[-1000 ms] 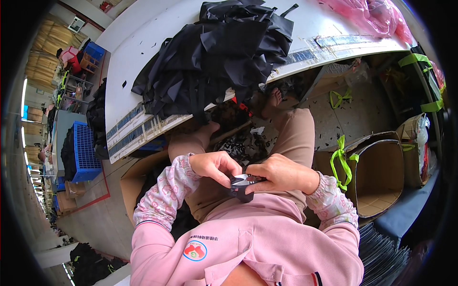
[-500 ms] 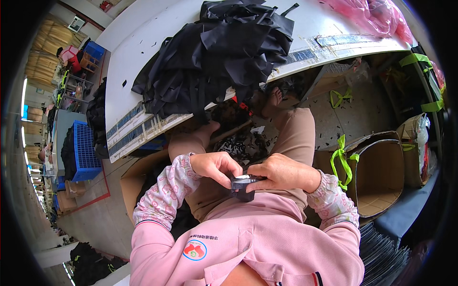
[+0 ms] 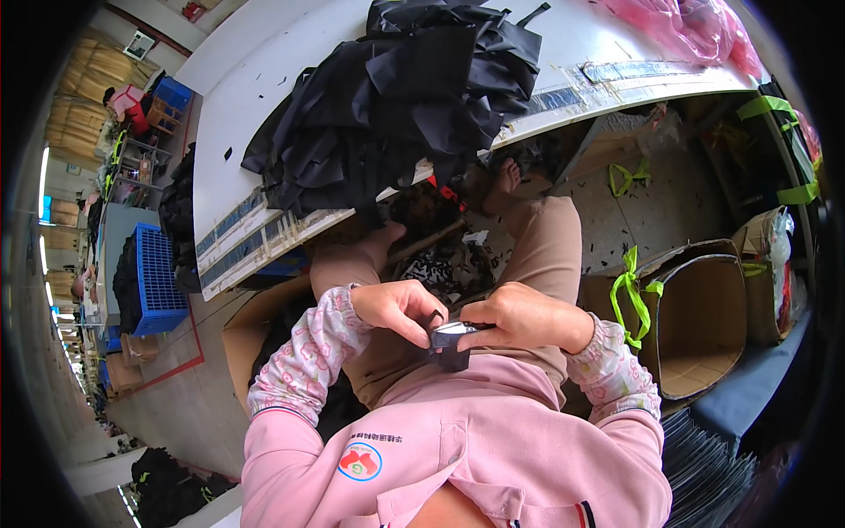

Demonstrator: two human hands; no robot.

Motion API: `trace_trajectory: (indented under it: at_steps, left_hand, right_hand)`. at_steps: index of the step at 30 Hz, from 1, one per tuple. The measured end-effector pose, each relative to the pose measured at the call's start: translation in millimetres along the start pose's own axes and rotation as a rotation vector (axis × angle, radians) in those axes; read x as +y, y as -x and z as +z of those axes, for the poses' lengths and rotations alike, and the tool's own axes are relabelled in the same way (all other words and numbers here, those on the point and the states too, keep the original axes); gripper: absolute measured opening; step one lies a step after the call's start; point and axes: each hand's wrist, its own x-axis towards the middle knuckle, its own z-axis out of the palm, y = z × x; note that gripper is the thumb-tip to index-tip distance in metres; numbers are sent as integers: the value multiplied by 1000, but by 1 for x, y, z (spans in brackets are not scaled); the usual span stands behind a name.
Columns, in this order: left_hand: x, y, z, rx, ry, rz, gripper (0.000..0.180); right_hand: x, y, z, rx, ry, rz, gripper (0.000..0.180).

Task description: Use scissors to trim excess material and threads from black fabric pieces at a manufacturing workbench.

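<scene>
Above my lap, my left hand [image 3: 403,311] pinches a small black fabric piece [image 3: 451,358] between thumb and fingers. A narrow dark end pokes up at its fingertips. My right hand [image 3: 525,319] is closed with thumb and bent fingers on a small dark object with a shiny silver top [image 3: 452,329], whose kind I cannot make out. It sits right against the fabric between both hands. Beyond my knees, a heap of black fabric pieces with straps [image 3: 405,106] lies on the white table [image 3: 238,114], partly hanging over its near edge.
An open cardboard box [image 3: 700,326] stands to my right, with a bright green tie [image 3: 630,295] beside it. Pink plastic [image 3: 687,31] lies at the table's far right. Black scraps [image 3: 444,268] cover the floor between my legs. A blue crate [image 3: 160,280] stands left.
The silver-topped object has turned slightly, showing more of its shiny surface. A dark end now rises at my left fingertips. Both hands stay nearly in place.
</scene>
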Motion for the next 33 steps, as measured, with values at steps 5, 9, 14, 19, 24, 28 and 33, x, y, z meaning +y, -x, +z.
trace_trajectory:
  at_steps: [5, 9, 14, 19, 24, 28, 33]
  left_hand:
    - [-1, 3, 7, 72, 63, 35, 14]
    - [-5, 4, 17, 546, 13, 211, 16]
    - [-9, -8, 28, 831, -54, 482, 14]
    - [-8, -13, 36, 890, -131, 536, 11]
    - [-8, -10, 37, 851, -50, 518, 9]
    - [-9, -10, 36, 846, -148, 587, 8]
    - [-9, -9, 36, 863, -148, 535, 8]
  right_hand:
    - [5, 8, 1, 97, -32, 64, 32]
    - [0, 10, 7, 298, -15, 158, 34]
    - [-11, 3, 25, 544, 172, 220, 37]
    - [-14, -7, 30, 584, 285, 178, 36]
    - [-15, -8, 26, 552, 189, 211, 36]
    - [-15, -6, 22, 495, 59, 244, 38]
    - [-15, -5, 16, 441, 20, 274, 40]
